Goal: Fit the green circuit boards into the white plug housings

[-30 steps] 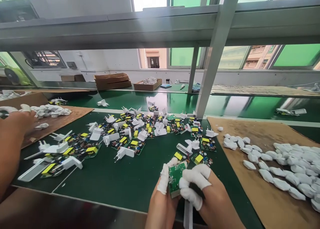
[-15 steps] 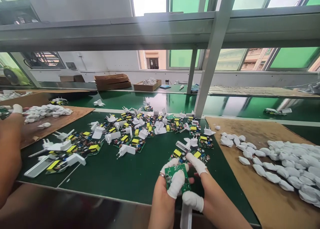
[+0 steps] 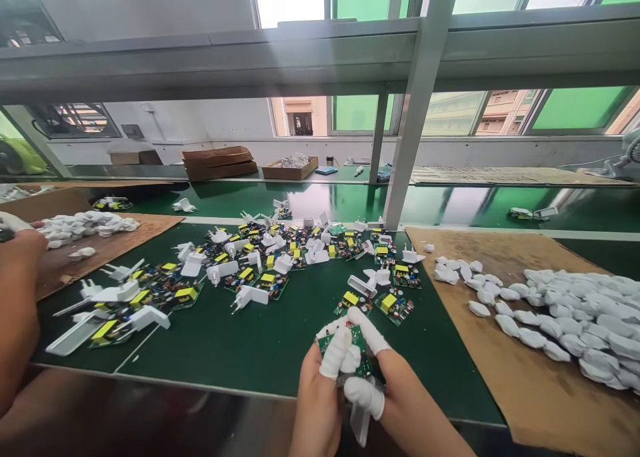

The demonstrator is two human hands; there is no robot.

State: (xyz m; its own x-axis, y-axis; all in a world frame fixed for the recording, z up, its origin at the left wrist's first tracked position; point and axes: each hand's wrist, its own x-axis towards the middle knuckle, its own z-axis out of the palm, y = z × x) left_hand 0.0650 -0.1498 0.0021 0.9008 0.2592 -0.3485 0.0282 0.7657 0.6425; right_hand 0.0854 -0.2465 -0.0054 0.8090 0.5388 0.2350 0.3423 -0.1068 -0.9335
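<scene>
My left hand point(image 3: 320, 384), with white finger covers, is closed on a green circuit board point(image 3: 361, 342), its thumb lying across the board's face. A small white soft-looking lump point(image 3: 351, 359) sits on the board beside that thumb. My right hand point(image 3: 387, 370) also grips the board, its covered index finger at the top edge and its thumb near the lower edge. Below the right thumb hangs a white plastic case piece point(image 3: 359, 425); how it joins the board is hidden. Just beyond my hands lie more circuit boards point(image 3: 395, 305) with yellow transformers.
Many boards with white plug cases point(image 3: 250, 296) spread over the green table point(image 3: 225, 350). At right, brown cardboard point(image 3: 465, 337) bears many white lumps point(image 3: 565, 310). Another person's arm point(image 3: 17, 297) works at left near more lumps point(image 3: 90, 225). A metal post point(image 3: 413, 110) stands behind.
The view has shifted slightly. My right index finger has moved in onto the board's top edge, the board has tilted, and the white lump beside my left thumb now shows clearly.
</scene>
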